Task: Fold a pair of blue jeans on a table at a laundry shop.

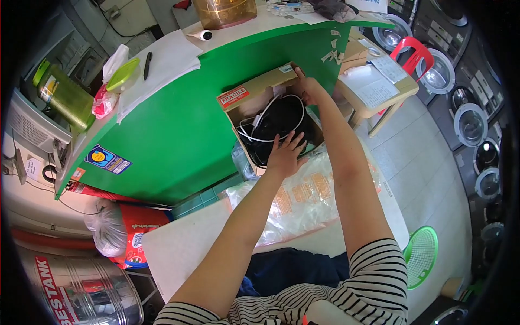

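A cardboard box point(260, 87) with a red fragile sticker stands open at the far side of the white table point(183, 243), against the green counter. Black items point(280, 118) lie inside it, with a loop of white cable point(265, 140) on top. My left hand point(286, 156) rests with spread fingers on the black contents at the box's near side. At the upper right, my right hand point(308, 87) grips the box's edge by the raised flap. Clear printed plastic packaging point(300, 199) lies on the table under my forearms. Dark blue cloth point(296, 266) is at the near edge.
The green counter point(183, 134) curves behind the box, bearing paper sheets point(162, 61), a pen and jars. To the right are a small table point(410, 83) with papers, a red chair point(414, 53) and front-loading washers. A green basket point(422, 258) stands beside the white table's right edge.
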Demonstrator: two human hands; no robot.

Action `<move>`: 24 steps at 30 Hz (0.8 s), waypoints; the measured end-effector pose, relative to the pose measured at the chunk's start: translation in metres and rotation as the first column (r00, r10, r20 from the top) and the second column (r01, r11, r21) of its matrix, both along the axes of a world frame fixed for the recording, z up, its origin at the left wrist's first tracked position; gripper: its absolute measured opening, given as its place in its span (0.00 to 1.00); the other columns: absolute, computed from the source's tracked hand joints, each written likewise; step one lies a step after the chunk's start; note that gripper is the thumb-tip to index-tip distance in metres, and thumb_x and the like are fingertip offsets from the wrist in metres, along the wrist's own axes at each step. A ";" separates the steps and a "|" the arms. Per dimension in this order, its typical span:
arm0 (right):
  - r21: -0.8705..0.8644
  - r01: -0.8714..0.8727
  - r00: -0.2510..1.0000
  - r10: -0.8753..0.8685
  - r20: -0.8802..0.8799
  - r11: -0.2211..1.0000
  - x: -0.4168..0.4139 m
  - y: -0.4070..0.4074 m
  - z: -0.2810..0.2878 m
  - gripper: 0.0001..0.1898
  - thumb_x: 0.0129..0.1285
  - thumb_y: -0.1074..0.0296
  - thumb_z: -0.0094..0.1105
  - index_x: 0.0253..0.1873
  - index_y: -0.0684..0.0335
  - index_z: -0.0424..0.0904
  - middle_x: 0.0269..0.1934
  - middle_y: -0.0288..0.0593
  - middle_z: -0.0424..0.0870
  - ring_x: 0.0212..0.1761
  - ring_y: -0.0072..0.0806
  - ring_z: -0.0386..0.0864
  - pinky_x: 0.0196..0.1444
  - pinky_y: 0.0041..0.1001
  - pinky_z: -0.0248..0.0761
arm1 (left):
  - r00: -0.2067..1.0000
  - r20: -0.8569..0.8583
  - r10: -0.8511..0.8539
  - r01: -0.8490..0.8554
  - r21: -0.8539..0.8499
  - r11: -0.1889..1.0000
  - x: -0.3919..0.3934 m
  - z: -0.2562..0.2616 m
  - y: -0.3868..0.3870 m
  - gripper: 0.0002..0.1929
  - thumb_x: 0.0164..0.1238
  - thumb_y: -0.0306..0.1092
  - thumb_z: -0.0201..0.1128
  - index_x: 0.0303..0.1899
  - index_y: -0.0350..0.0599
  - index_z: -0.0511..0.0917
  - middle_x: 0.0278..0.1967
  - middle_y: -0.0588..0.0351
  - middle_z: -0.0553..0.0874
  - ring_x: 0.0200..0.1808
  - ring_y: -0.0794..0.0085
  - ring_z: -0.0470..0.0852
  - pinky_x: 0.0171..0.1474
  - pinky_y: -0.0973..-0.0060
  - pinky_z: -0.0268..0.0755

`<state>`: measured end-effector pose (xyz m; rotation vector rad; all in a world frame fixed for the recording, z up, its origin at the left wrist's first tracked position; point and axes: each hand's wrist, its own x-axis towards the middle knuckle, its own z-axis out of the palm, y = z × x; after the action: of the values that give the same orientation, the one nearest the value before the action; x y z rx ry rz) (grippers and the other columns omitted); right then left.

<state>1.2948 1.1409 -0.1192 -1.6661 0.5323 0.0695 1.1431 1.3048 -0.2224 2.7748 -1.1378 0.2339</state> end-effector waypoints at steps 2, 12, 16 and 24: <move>0.061 -0.034 0.999 0.035 -0.012 0.998 0.007 -0.008 -0.009 0.43 0.58 0.30 0.45 0.47 0.77 0.74 0.35 0.59 0.78 0.32 0.46 0.78 0.29 0.46 0.70 | 0.999 0.019 0.036 -0.035 -0.046 0.998 0.000 -0.002 -0.005 0.29 0.69 0.59 0.40 0.64 0.56 0.66 0.71 0.66 0.53 0.73 0.69 0.45 0.70 0.50 0.33; -0.890 -0.056 0.892 0.423 0.159 0.453 -0.003 -0.037 -0.066 0.15 0.66 0.62 0.44 0.46 0.66 0.78 0.38 0.62 0.80 0.44 0.52 0.79 0.41 0.48 0.71 | 0.990 -0.140 0.020 -0.029 -0.065 0.997 0.002 0.009 -0.012 0.28 0.69 0.58 0.39 0.61 0.55 0.70 0.71 0.67 0.54 0.73 0.72 0.46 0.71 0.52 0.30; -0.688 -0.166 0.740 0.551 0.387 0.707 -0.041 -0.057 -0.123 0.15 0.65 0.65 0.44 0.49 0.63 0.78 0.43 0.59 0.80 0.50 0.50 0.76 0.49 0.39 0.70 | 0.977 -0.207 -0.044 0.027 -0.087 0.996 0.009 0.007 0.011 0.26 0.70 0.57 0.39 0.58 0.56 0.74 0.70 0.66 0.58 0.73 0.72 0.48 0.71 0.52 0.30; -0.668 -0.171 0.792 0.505 0.344 0.724 -0.052 -0.072 -0.169 0.15 0.65 0.65 0.46 0.51 0.63 0.78 0.49 0.55 0.79 0.54 0.45 0.75 0.54 0.33 0.67 | 0.925 -0.113 -0.363 0.274 -0.463 0.843 -0.017 0.018 0.029 0.12 0.64 0.37 0.58 0.47 0.46 0.78 0.54 0.54 0.78 0.63 0.64 0.67 0.69 0.59 0.49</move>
<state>1.2430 1.0688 -0.2882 -2.3042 -0.2233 -0.2955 1.1259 1.3336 -0.2046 2.1241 -1.2862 0.1507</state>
